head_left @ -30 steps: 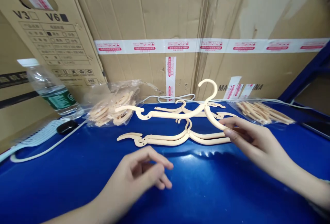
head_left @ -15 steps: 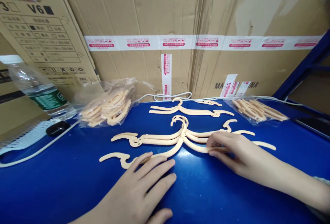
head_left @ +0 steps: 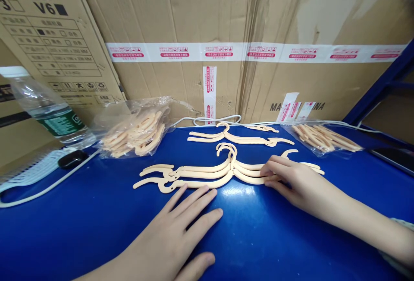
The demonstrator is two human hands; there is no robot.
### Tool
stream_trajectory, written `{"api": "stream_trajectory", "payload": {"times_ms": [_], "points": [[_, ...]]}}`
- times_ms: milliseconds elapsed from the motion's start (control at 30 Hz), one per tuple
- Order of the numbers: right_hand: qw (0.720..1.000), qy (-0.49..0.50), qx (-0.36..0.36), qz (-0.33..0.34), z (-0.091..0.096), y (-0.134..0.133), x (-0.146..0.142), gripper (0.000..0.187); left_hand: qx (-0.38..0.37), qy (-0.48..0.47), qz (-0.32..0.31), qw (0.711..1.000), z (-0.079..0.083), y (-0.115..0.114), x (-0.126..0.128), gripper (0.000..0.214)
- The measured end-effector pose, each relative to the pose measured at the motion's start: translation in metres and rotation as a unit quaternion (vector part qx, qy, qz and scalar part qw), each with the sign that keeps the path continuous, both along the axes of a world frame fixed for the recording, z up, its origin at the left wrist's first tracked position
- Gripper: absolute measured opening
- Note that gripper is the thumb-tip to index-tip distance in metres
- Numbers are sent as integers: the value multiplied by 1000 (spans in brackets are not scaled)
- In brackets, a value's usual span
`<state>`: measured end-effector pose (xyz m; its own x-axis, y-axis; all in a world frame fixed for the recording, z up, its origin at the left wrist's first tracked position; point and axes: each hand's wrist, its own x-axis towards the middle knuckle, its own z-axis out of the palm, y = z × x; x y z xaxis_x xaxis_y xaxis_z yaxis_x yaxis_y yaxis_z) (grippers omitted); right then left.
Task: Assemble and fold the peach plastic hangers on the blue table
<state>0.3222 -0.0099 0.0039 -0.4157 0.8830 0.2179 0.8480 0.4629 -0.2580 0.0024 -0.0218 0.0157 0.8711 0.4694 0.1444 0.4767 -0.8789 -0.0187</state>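
Several cream folding clothes hangers [head_left: 205, 169] lie overlapped in the middle of the blue table, their hooks bunched together at the centre. The nearest hanger [head_left: 197, 184] rests at the front of this group. My left hand [head_left: 181, 225] is spread flat, its fingertips at the near edge of that hanger's left arm. My right hand [head_left: 293, 181] has thumb and fingers closed on the front hanger's right arm, covering part of the arms behind. Farther back, another hanger [head_left: 246, 139] has its left arm split into two bare strips and a curved end piece on the right.
Clear bags of hanger parts lie at back left [head_left: 136, 134] and back right [head_left: 325, 137]. At left are a water bottle [head_left: 61, 119], a black mouse-like object [head_left: 71, 159] and a white cable [head_left: 54, 194]. Cardboard [head_left: 181, 86] walls the back; a dark flat device [head_left: 394, 160] sits right.
The front hanger has slid away from me, up against the others in the group. My left hand has shifted slightly forward with it; my right hand keeps its grip.
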Motion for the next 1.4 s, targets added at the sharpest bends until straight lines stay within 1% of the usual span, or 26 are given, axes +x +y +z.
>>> {"api": "stream_trajectory", "payload": {"times_ms": [133, 267, 533, 667, 767, 833, 900, 967, 1033, 1200, 1400], "points": [[999, -17, 28, -9, 0, 1, 2, 14, -33, -30, -5, 999, 2, 2, 0, 55], [998, -37, 50, -14, -1, 0, 2, 15, -48, -33, -16, 998, 6, 3, -2, 58], [996, -60, 69, -21, -2, 0, 1, 15, -46, -27, -7, 999, 7, 3, -4, 63], [995, -53, 85, -18, -2, 1, 3, 15, -37, -37, 8, 999, -1, 12, -8, 58], [995, -42, 90, -11, -1, 1, 2, 14, 5, -61, 11, 998, -10, 30, -13, 47], [995, -38, 90, -17, 0, 1, 2, 11, 32, -74, 32, 996, -15, 44, -18, 45], [995, -37, 86, -24, 0, 0, 1, 10, 32, -87, 64, 994, -18, 56, -22, 43], [996, -36, 81, -24, 0, 0, 1, 11, 15, -101, 80, 991, -19, 63, -24, 42], [996, -32, 79, -21, 0, 0, 1, 12, 5, -124, 77, 989, -21, 67, -25, 38], [996, -34, 73, -24, -2, 4, 4, 11, 22, -191, 66, 979, -25, 68, -24, 31], [996, -46, 75, -28, -3, 5, 4, 11, 49, -199, 62, 977, -27, 69, -24, 27]]}}
